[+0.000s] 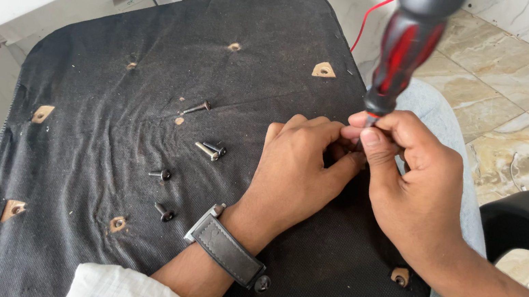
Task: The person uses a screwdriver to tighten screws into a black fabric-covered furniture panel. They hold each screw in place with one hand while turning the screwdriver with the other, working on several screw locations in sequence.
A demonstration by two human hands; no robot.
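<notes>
Head view: red-black screwdriver (pixel 407 48) upright, shaft pinched in right hand (pixel 411 183) grip, left hand (pixel 295 173) curled touching its tip.

Red-and-black screwdriver (pixel 409 45) stands upright, tip down on black seat underside (pixel 110 120).

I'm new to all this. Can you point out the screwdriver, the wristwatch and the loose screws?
screwdriver (pixel 409 45): head view, on its red and black handle.
wristwatch (pixel 226 249): head view, on the dark strap.
loose screws (pixel 210 150): head view, on the middle pair lying on the black fabric.
</notes>
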